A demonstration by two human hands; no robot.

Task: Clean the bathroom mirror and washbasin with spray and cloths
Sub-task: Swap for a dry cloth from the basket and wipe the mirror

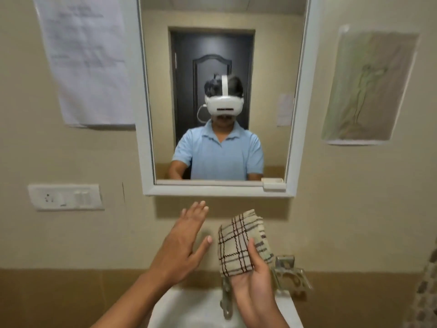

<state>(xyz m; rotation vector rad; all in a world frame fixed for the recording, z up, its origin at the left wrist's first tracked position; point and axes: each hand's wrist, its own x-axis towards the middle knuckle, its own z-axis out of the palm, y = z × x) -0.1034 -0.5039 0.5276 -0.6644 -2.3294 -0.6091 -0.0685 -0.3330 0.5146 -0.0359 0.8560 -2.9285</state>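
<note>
Folded cloth (241, 242) in right hand (254, 278)

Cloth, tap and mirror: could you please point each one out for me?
Cloth (236, 242), head view, on its checked front face.
Tap (225, 301), head view, on the metal body below the cloth.
Mirror (296, 114), head view, on its white right frame.

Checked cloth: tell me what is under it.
Under the checked cloth the right hand grips it from below, thumb over the front. Lower down, the tap and white washbasin show; the tap's top is covered.
</note>
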